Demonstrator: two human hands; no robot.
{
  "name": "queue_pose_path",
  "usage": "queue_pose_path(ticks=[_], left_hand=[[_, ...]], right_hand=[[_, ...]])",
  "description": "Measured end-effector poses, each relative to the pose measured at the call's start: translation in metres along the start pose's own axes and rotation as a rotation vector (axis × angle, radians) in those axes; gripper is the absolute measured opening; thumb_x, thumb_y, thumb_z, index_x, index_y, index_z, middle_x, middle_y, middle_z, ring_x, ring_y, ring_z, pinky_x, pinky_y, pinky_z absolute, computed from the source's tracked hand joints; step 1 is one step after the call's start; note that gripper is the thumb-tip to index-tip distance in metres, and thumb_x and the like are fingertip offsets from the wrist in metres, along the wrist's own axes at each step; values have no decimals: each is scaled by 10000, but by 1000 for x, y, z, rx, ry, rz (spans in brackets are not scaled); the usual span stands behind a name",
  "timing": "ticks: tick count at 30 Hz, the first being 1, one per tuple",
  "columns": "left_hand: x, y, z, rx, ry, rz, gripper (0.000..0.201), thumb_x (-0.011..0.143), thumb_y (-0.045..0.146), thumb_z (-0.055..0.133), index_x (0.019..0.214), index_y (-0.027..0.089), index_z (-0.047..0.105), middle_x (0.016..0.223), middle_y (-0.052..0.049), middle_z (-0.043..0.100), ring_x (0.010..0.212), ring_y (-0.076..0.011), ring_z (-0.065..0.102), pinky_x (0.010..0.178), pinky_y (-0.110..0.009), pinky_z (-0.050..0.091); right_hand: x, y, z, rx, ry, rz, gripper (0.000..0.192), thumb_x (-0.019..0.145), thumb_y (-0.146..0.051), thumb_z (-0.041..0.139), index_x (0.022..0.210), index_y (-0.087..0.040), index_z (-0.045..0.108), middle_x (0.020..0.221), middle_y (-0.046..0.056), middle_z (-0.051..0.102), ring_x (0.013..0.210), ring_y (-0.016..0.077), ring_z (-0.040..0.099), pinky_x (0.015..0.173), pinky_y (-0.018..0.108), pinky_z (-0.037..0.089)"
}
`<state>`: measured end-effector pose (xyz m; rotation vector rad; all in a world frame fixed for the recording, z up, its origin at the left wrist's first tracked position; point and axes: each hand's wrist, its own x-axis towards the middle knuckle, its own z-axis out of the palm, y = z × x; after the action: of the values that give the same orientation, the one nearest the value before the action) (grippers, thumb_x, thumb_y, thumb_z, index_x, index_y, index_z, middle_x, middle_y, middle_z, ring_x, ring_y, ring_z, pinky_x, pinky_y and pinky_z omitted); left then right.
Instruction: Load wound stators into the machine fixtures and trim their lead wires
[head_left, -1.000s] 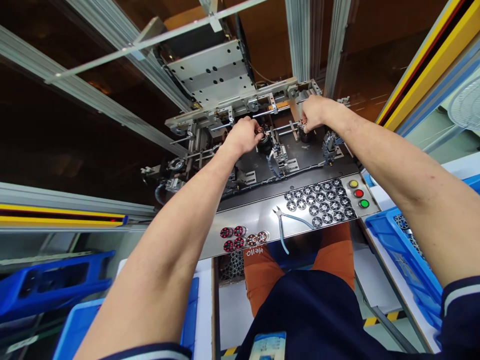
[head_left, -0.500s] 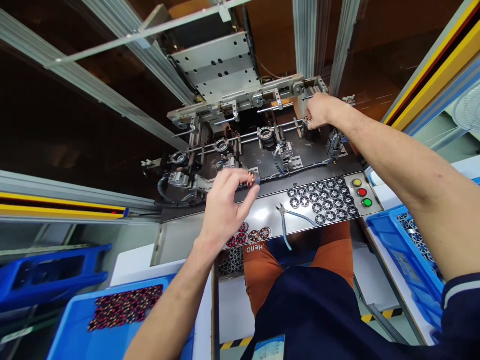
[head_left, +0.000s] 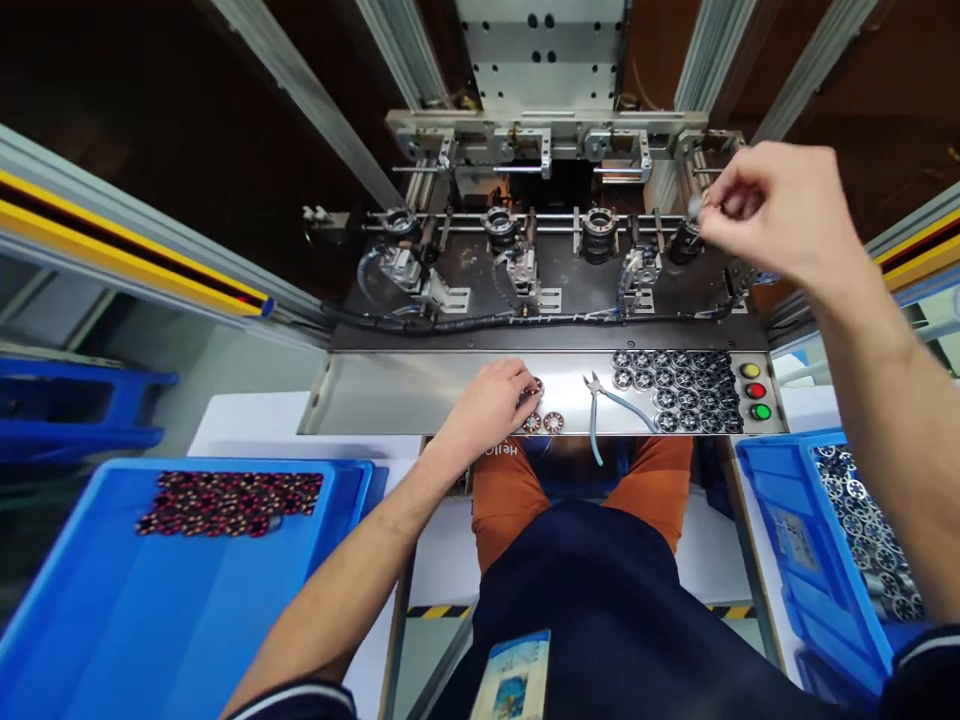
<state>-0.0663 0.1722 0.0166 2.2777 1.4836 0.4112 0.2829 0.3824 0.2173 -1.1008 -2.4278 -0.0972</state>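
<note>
My left hand [head_left: 491, 402] is low over the metal tray [head_left: 397, 395], its fingers curled round a copper-wound motor stator [head_left: 535, 388]. Two more wound stators [head_left: 553, 422] lie flat just in front of those fingertips. Up at the machine, my right hand [head_left: 787, 215] is closed in a pinch beside the rightmost round fixture [head_left: 685, 243]. A small greyish piece shows at the fingertips, too blurred to name. Diagonal cutters [head_left: 598, 410] with blue handles lie on the tray, jaws toward the machine. Bare stator cores [head_left: 684, 385] cover the tray's right part in rows.
Three further round fixtures [head_left: 598, 232] stand in line on the machine bed. Yellow, red and green buttons [head_left: 757, 390] are at the tray's right end. A blue bin [head_left: 187, 610] with wound stators is at left, another blue bin [head_left: 795, 540] with bare cores at right.
My left hand has come down to the tray with the wound stator. My right hand has drawn back slightly from the rightmost fixture. The view has turned and levelled.
</note>
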Motion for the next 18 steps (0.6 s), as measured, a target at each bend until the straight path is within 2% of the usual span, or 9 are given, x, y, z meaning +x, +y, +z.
queue_pose_path(ticks=[2, 4, 6, 8, 10, 12, 15, 18], left_hand=[[2, -1, -2, 21, -24, 2, 272, 1139, 352, 638, 1095, 157, 822, 1117, -143, 746, 1125, -365, 683, 1049, -533, 534], [2, -2, -5, 34, -43, 8, 261, 1125, 353, 673, 1097, 160, 847, 1117, -141, 770, 1115, -369, 696, 1045, -535, 529], [0, -2, -7, 39, -49, 15, 238, 1114, 345, 697, 1097, 169, 856, 1109, -133, 801, 1098, -369, 713, 1034, -532, 528], [-5, 0, -9, 33, -33, 13, 231, 1118, 354, 695, 1110, 185, 852, 1098, -119, 826, 1085, -361, 728, 1019, -522, 532], [-12, 2, -12, 13, 10, 3, 242, 1131, 386, 681, 1152, 205, 839, 1120, -103, 842, 1094, -347, 738, 1035, -515, 533], [-22, 6, -15, -15, 69, -14, 266, 1141, 426, 671, 1210, 221, 827, 1203, -96, 846, 1147, -339, 740, 1077, -517, 527], [-30, 16, -21, -84, 172, -45, 283, 1140, 459, 678, 1243, 241, 826, 1308, -81, 834, 1232, -334, 727, 1119, -524, 509], [-18, 38, -22, -138, 254, -75, 281, 1132, 481, 692, 1200, 254, 843, 1274, -60, 840, 1235, -335, 715, 1100, -526, 508]], right_hand=[[-33, -56, 11, 91, -78, -142, 66, 885, -218, 833, 950, -208, 829, 976, 73, 754, 921, 251, 690, 824, 412, 526], [-66, -107, 39, 131, -290, -190, 66, 957, -216, 757, 1002, -229, 804, 1102, 82, 772, 1080, 297, 679, 885, 425, 535], [-90, -144, 76, 122, -532, -206, 73, 1000, -220, 742, 1025, -187, 802, 1130, 126, 783, 1082, 311, 642, 896, 441, 494], [-104, -164, 110, 121, -596, -192, 93, 1032, -226, 751, 1040, -156, 811, 1153, 155, 797, 1100, 316, 637, 924, 447, 468], [-110, -170, 130, 139, -614, -179, 104, 1062, -239, 755, 1048, -160, 821, 1132, 140, 812, 1105, 302, 645, 951, 438, 454], [-114, -164, 132, 170, -616, -160, 105, 1067, -283, 793, 1107, -196, 835, 1117, 95, 829, 1114, 280, 658, 976, 418, 456], [-123, -137, 108, 175, -547, -51, 196, 1080, -349, 794, 1237, -239, 831, 1171, 62, 839, 1146, 267, 671, 1020, 404, 474], [-138, -105, 77, 80, -436, 160, 200, 1118, -335, 692, 1155, -204, 839, 1108, 104, 821, 1103, 301, 673, 994, 434, 489]])
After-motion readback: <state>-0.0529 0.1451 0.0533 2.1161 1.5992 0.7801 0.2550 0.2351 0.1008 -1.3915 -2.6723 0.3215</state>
